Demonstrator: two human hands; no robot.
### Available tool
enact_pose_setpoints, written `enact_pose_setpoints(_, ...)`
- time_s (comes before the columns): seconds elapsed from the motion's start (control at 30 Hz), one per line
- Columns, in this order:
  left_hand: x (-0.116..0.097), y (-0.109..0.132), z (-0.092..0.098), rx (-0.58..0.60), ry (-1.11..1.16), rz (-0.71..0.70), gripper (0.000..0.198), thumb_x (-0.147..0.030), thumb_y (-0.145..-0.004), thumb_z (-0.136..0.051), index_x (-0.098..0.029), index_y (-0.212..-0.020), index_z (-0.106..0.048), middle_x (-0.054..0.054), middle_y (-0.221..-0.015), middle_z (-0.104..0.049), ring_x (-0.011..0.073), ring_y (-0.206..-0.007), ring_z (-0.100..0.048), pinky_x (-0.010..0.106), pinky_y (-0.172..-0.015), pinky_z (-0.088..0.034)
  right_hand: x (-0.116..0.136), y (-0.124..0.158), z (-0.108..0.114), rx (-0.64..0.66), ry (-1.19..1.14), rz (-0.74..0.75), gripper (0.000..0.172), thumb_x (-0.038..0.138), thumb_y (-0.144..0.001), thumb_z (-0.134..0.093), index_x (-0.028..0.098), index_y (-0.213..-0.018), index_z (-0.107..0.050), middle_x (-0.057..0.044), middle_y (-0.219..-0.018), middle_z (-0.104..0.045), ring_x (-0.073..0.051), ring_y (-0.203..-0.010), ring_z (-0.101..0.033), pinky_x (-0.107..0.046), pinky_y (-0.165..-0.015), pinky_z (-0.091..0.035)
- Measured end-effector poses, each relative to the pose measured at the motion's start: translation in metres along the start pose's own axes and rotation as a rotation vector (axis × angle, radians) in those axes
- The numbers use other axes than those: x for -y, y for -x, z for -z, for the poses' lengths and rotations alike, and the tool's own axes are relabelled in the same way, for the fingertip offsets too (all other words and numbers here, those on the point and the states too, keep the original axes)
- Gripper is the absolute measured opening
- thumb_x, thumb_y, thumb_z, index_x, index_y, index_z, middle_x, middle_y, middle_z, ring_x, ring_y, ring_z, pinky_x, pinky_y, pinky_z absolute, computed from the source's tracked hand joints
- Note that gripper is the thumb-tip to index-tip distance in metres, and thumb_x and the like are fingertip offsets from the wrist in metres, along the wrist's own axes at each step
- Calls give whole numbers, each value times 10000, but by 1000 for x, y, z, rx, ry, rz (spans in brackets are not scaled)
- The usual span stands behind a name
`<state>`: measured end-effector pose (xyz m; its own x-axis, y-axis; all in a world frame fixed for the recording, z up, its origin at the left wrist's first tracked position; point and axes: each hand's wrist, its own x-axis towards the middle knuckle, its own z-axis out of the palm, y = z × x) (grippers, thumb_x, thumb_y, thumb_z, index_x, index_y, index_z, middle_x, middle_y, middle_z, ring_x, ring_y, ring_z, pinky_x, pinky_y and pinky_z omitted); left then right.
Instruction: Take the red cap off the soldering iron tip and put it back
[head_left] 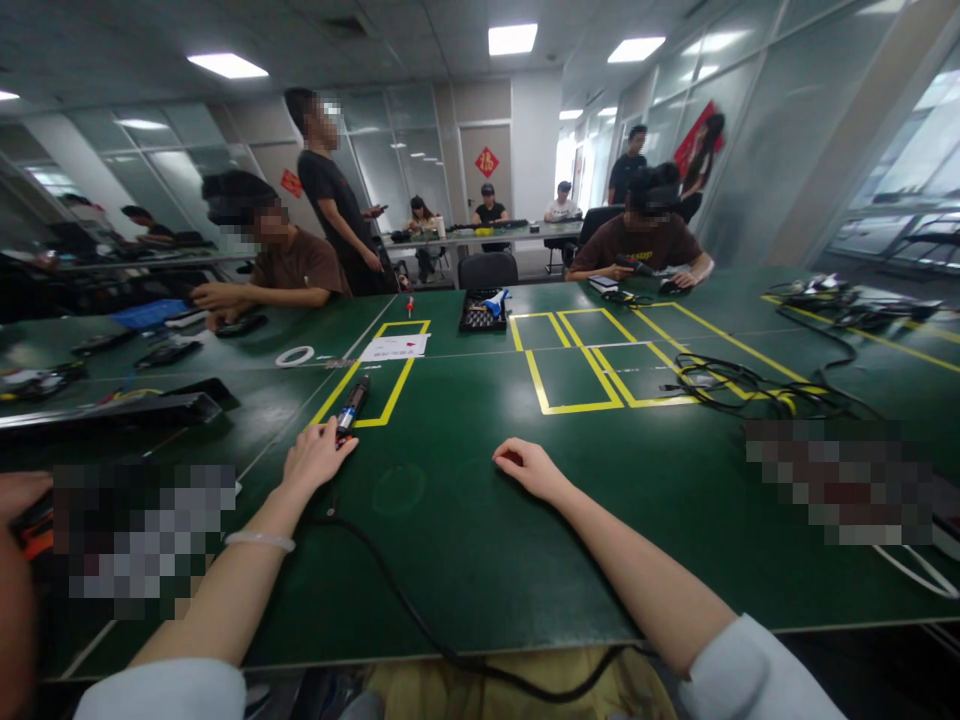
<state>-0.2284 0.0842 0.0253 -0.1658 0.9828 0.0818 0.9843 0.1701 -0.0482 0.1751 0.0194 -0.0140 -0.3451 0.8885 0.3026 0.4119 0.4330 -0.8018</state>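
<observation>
My left hand (315, 455) rests on the green table (480, 520) with its fingertips touching the near end of a black electric screwdriver (351, 405), which lies along a yellow tape rectangle. A black cable (420, 625) runs from near that hand back over the table's front edge. My right hand (529, 467) lies on the table as a loose fist, fingers curled under, with nothing visible in it. A white bracelet sits on my left wrist.
A white card (394, 347), a white tape ring (294, 356) and a black tray of bits (482, 311) lie further back. Tangled black cables (739, 385) spread at the right. Several people sit or stand at the far side and left of the table.
</observation>
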Motion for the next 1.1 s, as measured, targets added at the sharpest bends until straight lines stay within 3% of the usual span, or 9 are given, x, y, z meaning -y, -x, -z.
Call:
enact_pose_setpoints(0.1, 13, -9, 2, 14, -2, 41, 691, -572, -885, -320, -136, -1418, -373, 240, -1317, -470, 384, -1146, -509, 451, -872, -431, 0, 0, 0, 10, 0, 3, 121, 230, -870, -552, 177, -863, -661, -19, -803, -641, -136, -702, -556, -254, -673, -418)
enact_pose_setpoints(0.2, 11, -6, 1, -67, -26, 41, 623, -522, -895, -347, -121, -1369, -410, 223, -1226, -536, 359, -1094, -548, 417, -839, -447, -1, -1, 0, 16, 3, 8, 118, 231, -870, -554, 179, -860, -659, -17, -794, -642, -138, -701, -560, -254, -670, -419)
enact_pose_setpoints(0.4, -8, 9, 4, -162, -71, 41, 432, -407, -924, -326, -90, -1102, -560, 198, -1061, -617, 321, -956, -600, 391, -792, -453, -2, -1, -1, 7, 6, 18, 117, 235, -869, -559, 184, -851, -662, -14, -783, -643, -139, -698, -561, -252, -665, -420)
enact_pose_setpoints(0.53, -34, 11, 16, -193, 16, 56, 421, -395, -932, -306, -111, -1078, -581, 188, -1025, -642, 318, -957, -607, 396, -791, -450, -3, -1, -2, 10, -6, 8, 122, 240, -870, -556, 183, -853, -662, -18, -798, -647, -141, -712, -571, -254, -677, -429)
enact_pose_setpoints(0.63, -72, 21, 21, -74, 318, -53, 385, -437, -928, -335, -184, -1066, -590, 88, -922, -670, 242, -868, -630, 345, -774, -456, -5, -1, -3, 10, -13, 13, 127, 243, -870, -552, 177, -853, -660, -16, -793, -641, -136, -705, -561, -253, -674, -425)
enact_pose_setpoints(0.73, -120, 44, 20, 108, 702, -322, 391, -461, -913, -377, -187, -1059, -614, 29, -821, -642, 168, -769, -609, 290, -758, -454, -7, -1, -4, 16, -55, 2, 118, 253, -860, -562, 175, -873, -649, -5, -769, -625, -124, -671, -535, -247, -652, -416)
enact_pose_setpoints(0.87, -172, 79, 16, 440, 1062, -548, 519, -464, -894, -438, -141, -1292, -521, 7, -747, -562, 129, -676, -532, 265, -677, -440, -8, -1, -5, 52, -251, -25, 257, 312, -820, -629, 183, -1038, -590, 8, -788, -628, -107, -642, -524, -241, -645, -430)
enact_pose_setpoints(0.97, -189, 95, 12, 612, 1182, -572, 622, -476, -886, -481, -133, -1400, -412, -17, -687, -513, 109, -632, -488, 243, -623, -399, -7, -1, -7, 105, -372, 0, 317, 371, -809, -654, 177, -1044, -568, 0, -811, -631, -101, -643, -527, -242, -646, -436)
enact_pose_setpoints(1.1, -190, 98, 3, 649, 1271, -530, 673, -502, -869, -524, -123, -1411, -397, -20, -685, -507, 96, -610, -463, 231, -588, -355, -5, -1, -9, 141, -417, 22, 284, 404, -805, -662, 160, -923, -577, -9, -785, -617, -108, -661, -543, -247, -649, -436)
